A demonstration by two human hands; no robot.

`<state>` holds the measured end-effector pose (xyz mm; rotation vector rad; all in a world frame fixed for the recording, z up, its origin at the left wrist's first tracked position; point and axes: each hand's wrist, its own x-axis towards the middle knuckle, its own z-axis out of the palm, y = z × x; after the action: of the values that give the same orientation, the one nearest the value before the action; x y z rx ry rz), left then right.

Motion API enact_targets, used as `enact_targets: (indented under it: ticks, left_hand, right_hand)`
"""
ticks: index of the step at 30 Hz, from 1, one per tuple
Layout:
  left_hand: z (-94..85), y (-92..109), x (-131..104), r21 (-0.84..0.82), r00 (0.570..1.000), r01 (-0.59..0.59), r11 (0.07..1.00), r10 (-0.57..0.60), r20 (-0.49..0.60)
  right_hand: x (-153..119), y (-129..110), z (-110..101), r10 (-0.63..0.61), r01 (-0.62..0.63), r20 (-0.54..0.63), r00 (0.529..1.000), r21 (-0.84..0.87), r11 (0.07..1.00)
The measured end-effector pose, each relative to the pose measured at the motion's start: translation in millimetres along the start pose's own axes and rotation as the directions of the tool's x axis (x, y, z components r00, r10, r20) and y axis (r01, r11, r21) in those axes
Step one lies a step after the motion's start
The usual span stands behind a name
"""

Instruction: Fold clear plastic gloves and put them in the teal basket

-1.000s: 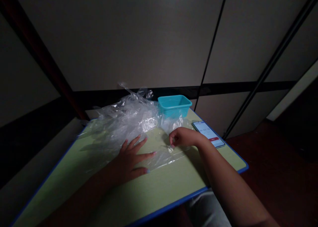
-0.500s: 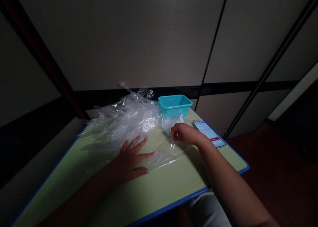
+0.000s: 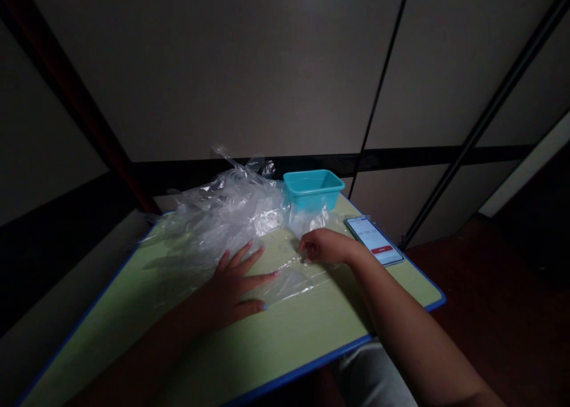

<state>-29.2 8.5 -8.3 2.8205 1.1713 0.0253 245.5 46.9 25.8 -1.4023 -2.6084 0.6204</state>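
Lying flat with spread fingers, my left hand [image 3: 236, 288] presses on a clear plastic bag [image 3: 289, 285] on the table. My right hand [image 3: 323, 246] is closed, its fingers curled down over the right part of that bag. Whatever its fingertips hold, if anything, is hidden. Just behind this hand some crumpled clear plastic [image 3: 305, 220] stands up in front of a turquoise plastic basket [image 3: 314, 190]. To the left of the basket spreads a loose heap of clear plastic bags [image 3: 231, 208], reaching up to my left fingertips.
A phone [image 3: 374, 240] with a lit screen and a red button lies by the right edge, beside my right forearm. The pale green table [image 3: 285, 341] has a blue rim. Cabinet panels [image 3: 249, 68] rise directly behind it.
My right hand has shifted slightly left and toward me, its fingers now pointing further down at the bag. My left hand has stayed in place.
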Motion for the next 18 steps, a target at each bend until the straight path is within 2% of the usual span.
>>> enact_targets:
  ticks: [6, 11, 18]
  left_hand:
    - [-3.4, 2.7, 0.5, -0.018, 0.999, 0.02, 1.0, -0.019, 0.037]
    - [-1.4, 1.3, 0.4, -0.023, 1.0, 0.002, 1.0, -0.002, 0.016]
    - [-0.1, 0.3, -0.6, -0.009, 1.0, -0.005, 1.0, 0.005, -0.006]
  right_hand:
    - [2.9, -3.7, 3.8, -0.021, 0.021, -0.062, 0.998, 0.012, 1.0]
    - [0.7, -5.6, 2.5, -0.074, 0.077, -0.037, 0.997, 0.116, 0.99]
    - [0.0, -3.9, 2.8, -0.13, 0.132, -0.024, 0.991, 0.119, 0.984]
